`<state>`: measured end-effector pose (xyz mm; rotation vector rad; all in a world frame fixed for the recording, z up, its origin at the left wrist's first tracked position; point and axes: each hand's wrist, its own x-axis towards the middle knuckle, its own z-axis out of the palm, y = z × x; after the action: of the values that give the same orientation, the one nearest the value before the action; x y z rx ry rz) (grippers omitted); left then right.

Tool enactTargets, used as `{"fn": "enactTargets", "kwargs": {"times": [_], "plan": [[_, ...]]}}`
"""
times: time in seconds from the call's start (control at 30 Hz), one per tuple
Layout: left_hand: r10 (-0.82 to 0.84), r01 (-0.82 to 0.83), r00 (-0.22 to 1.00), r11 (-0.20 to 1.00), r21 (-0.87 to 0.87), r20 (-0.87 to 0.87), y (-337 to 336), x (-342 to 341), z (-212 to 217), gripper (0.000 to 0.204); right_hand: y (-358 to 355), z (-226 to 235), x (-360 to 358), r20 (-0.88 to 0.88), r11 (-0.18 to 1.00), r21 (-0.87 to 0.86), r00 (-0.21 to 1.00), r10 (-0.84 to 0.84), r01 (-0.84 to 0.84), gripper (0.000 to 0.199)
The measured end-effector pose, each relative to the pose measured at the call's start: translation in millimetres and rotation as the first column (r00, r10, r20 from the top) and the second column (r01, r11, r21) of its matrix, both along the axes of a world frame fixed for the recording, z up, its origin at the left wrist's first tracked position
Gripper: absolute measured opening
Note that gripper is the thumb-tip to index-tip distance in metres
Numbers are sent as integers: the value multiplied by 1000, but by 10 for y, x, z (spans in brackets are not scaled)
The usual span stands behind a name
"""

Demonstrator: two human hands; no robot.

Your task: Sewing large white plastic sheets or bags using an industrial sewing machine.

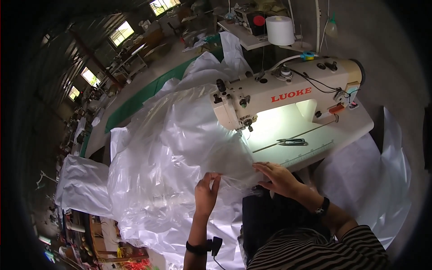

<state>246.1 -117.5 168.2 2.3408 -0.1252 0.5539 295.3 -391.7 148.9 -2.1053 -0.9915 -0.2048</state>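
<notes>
Room: long dim workshop with small windows along the left wall and rows of work tables running away from me.
Surface: white sewing surface [315,148], lit under the machine arm.
Left hand: my left hand [206,193] is raised with fingers [215,180] curled up, pinching the near edge of the clear, crinkled plastic sheet [180,144]; a black band sits on that wrist.
Right hand: my right hand [276,177] lies flat, fingers together and stretched left, pressing the same sheet down at the front edge of the surface; a black watch is on that wrist.
Sheet: it spreads from my hands up to the needle area and billows to the left, over a heap of white fabric [85,184].
Machine: cream-coloured industrial sewing machine [283,92] stands beyond my hands, its head over the sheet.
Beside it: small dark thread snips [291,142] lie on the surface right of the needle, apart from my hands.
Behind: large white thread cone [280,30] stands on a far table.
</notes>
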Motion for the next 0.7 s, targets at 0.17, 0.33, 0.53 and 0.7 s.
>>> {"fn": "enactTargets", "kwargs": {"times": [0.17,0.33,0.53,0.7], "plan": [[-8,-8,982,997,-82,-191,-43,532,177,8,13,73,17,-139,999,1,990,-38,38,57],[59,-58,978,998,11,-200,-105,674,121,11,43,209,81,-137,986,-120,981,-135,118,46],[132,-119,990,975,190,-54,82,742,-240,12,-176,25,46,170,982,-182,981,92,-60,18],[123,-120,985,992,37,-118,-113,718,-160,14,-2,308,231,97,992,-69,990,-102,109,38]]}}
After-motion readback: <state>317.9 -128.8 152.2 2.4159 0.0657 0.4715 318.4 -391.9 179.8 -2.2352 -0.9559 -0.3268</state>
